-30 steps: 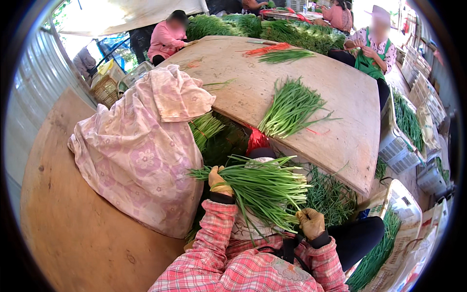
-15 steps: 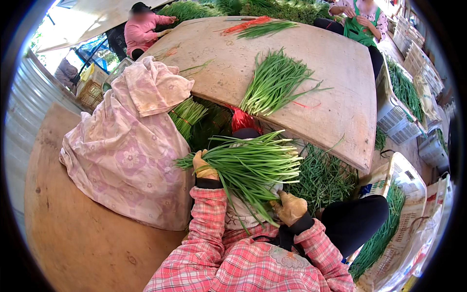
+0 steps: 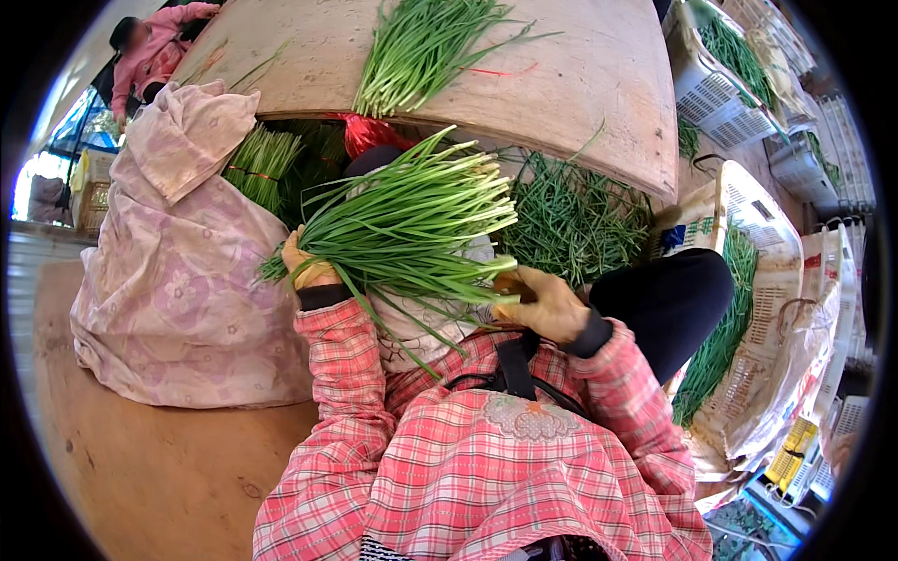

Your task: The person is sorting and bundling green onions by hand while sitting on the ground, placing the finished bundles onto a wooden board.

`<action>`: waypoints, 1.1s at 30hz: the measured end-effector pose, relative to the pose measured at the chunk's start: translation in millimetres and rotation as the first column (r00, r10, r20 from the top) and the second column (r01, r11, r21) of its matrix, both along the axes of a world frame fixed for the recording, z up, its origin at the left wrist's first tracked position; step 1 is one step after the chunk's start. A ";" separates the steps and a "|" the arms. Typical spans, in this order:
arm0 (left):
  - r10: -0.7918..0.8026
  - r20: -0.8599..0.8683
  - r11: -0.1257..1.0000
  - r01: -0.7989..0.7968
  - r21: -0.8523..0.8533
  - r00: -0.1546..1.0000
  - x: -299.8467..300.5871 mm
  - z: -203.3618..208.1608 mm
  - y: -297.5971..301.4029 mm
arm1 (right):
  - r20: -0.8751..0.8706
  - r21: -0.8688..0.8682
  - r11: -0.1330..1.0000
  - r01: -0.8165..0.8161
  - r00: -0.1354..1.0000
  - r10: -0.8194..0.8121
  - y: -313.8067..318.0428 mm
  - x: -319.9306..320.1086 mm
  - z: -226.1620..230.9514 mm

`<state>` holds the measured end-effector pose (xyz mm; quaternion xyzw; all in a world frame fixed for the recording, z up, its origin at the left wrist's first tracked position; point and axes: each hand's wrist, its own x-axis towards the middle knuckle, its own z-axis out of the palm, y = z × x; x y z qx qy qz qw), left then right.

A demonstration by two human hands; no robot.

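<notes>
A large pink flowered cloth sack (image 3: 178, 271) sits at the left of the frame on a brown wooden floor (image 3: 140, 467). A curved wooden tabletop (image 3: 580, 84) spans the top, with a loose bunch of green chives (image 3: 421, 47) lying on it. Under its edge, centre right, is a heap of greens (image 3: 571, 220), and a tied bundle (image 3: 262, 159) lies beside the sack. White plastic crates (image 3: 739, 84) fill the upper right. A person in pink (image 3: 150, 51) sits at upper left.

Table edge (image 3: 599, 140) close ahead — cloth sack (image 3: 178, 280) leftward
</notes>
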<state>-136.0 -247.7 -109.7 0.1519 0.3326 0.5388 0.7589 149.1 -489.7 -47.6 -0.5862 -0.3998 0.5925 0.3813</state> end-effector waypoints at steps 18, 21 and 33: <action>0.254 -0.073 0.955 -0.262 -0.142 0.965 19.3 27.8 -13.9 | -0.540 -0.251 0.875 0.414 0.690 -0.482 31.6 -17.0 -39.5; 0.133 -0.030 0.990 -0.134 -0.054 0.991 14.3 14.0 -10.5 | -0.635 -0.221 0.871 0.440 0.613 -0.470 20.7 -16.4 -40.0; -0.023 -0.119 0.999 0.028 0.040 0.993 -3.9 5.4 -10.9 | -0.019 0.105 0.955 0.277 0.961 -0.277 13.0 31.7 -13.6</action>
